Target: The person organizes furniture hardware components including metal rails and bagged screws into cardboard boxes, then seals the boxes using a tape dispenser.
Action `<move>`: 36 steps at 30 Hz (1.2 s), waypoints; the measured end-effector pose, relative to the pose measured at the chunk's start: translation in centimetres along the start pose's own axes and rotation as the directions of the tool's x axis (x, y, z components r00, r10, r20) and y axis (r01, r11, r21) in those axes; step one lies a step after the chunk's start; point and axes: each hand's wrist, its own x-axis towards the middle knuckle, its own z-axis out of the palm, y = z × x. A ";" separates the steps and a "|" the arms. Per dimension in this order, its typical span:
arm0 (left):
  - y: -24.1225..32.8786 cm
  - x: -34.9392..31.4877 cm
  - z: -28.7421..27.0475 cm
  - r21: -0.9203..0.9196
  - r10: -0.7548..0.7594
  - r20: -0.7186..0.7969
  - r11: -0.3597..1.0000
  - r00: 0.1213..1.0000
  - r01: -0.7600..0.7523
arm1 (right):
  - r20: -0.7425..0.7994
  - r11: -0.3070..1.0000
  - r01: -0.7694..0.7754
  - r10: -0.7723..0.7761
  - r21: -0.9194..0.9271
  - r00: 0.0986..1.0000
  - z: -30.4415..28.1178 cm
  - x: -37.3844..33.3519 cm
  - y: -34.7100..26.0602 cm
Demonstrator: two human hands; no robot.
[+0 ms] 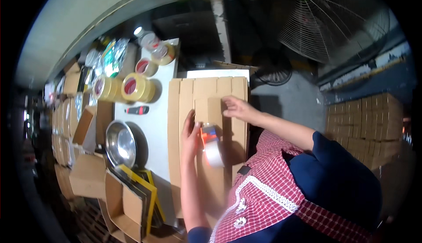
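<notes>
A small brown cardboard box [215,107] lies between my hands, over a wide surface of ribbed brown cardboard [180,98]. My left hand [190,138] grips its left side and near corner, the fingers pointing away from me and the thumb at the near edge. From the right, my right hand [237,110] holds the opposite side with bent fingers; part of that contact is hidden. Just nearer to me, beside my left hand, an orange tape dispenser [205,136] with blue parts carries a pale roll of tape [214,154].
On the white table [154,131] to the left are several tape rolls [135,88], a red-and-black cutter [137,110] and a metal bowl [120,145]. Open cartons [126,201] stand near left. Stacked boxes [369,120] and a large fan [307,21] are at the right.
</notes>
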 end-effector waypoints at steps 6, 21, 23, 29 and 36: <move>0.1 5.4 2.5 0.024 0.095 0.149 0.995 0.984 -0.100 | 0.047 0.960 0.059 -0.074 0.275 0.996 3.0 -0.8 0.5; -0.2 5.6 2.5 -0.199 -0.114 -0.032 0.974 0.993 0.105 | -0.123 0.871 -0.122 0.203 0.477 0.971 2.5 1.7 -1.1; -1.1 5.4 2.2 -0.358 -0.059 -0.037 0.933 0.998 0.042 | -0.107 0.888 -0.165 0.232 0.430 0.967 1.9 1.3 -0.5; 0.4 5.6 2.6 -0.269 -0.080 0.004 0.960 0.997 0.078 | -0.203 0.988 -0.120 0.137 0.094 0.970 1.8 0.3 -0.7; -0.3 4.2 0.4 0.571 0.332 0.175 0.732 0.927 -0.371 | -0.129 0.598 0.212 -0.475 -0.773 0.870 3.1 -1.1 0.4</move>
